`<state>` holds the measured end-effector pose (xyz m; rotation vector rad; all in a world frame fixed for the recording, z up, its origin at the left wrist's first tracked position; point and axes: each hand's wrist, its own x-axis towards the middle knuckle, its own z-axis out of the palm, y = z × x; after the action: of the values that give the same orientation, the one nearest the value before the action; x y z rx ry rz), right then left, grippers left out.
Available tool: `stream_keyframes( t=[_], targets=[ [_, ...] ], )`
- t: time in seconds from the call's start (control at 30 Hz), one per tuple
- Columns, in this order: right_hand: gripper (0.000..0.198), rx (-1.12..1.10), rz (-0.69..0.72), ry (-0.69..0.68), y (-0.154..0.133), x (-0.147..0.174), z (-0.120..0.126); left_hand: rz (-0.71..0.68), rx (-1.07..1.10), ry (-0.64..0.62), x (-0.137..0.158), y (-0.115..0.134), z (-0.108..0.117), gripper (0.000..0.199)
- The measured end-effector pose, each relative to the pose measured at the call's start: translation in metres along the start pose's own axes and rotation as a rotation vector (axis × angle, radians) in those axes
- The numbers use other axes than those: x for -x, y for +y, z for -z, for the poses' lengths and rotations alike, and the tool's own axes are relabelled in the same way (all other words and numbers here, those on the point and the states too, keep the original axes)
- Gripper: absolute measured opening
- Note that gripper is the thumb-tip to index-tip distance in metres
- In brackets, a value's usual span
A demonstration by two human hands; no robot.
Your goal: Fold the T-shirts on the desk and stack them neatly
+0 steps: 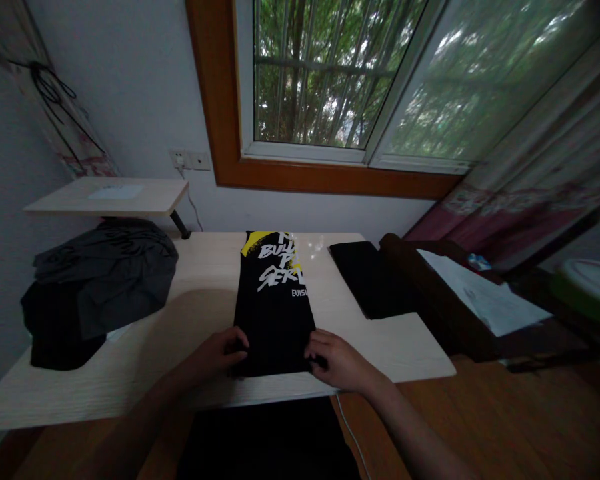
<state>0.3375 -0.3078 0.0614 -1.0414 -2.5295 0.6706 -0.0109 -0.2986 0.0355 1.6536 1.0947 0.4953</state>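
Observation:
A black T-shirt (273, 327) with white lettering and a yellow patch lies folded into a long narrow panel on the pale wooden table (200, 293). At its near left corner, my left hand (225, 353) has its fingers curled closed on the cloth. My right hand (333, 357) grips the near right edge in the same way, thumb and fingers pressed together. The fabric between the two hands lies flat, and its near edge is close to the table's front edge. Some fingertips are hidden beneath or behind the cloth.
Dark grey and black clothes (115, 267) are heaped on the left, in front of a small raised shelf (110, 193). A folded black cloth (373, 280) lies on the right. Beyond it stands a dark brown piece of furniture with white paper (480, 293). A white cable (353, 433) hangs below the table.

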Motion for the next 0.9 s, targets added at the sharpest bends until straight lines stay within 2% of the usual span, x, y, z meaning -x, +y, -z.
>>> stream_keyframes(
  t=[0.23,0.33,0.43,0.57,0.67,0.77,0.9],
  targets=[
    [0.031,-0.113,-0.083,-0.125,0.006,0.004,0.013,0.247,0.076,-0.325,0.008,0.019,0.01,0.037],
    [0.019,-0.163,-0.078,-0.17,0.012,-0.003,0.021,0.241,-0.002,-0.354,0.003,0.025,0.021,0.04],
    [0.015,-0.192,-0.094,-0.1,0.02,-0.017,0.027,0.139,-0.14,-0.159,-0.014,0.025,0.039,0.043],
    [0.017,-0.111,-0.06,0.156,0.036,-0.046,0.026,0.097,-0.246,0.221,-0.053,0.017,0.062,0.042],
    [0.018,-0.02,-0.048,0.306,0.049,-0.07,0.017,0.058,-0.305,0.426,-0.088,0.009,0.071,0.038],
    [0.022,0.048,-0.047,0.367,0.06,-0.091,0.005,0.096,-0.33,0.522,-0.121,0.007,0.073,0.041],
    [0.029,0.117,-0.053,0.388,0.067,-0.11,-0.01,0.167,-0.387,0.569,-0.156,0.01,0.07,0.053]
  ],
)
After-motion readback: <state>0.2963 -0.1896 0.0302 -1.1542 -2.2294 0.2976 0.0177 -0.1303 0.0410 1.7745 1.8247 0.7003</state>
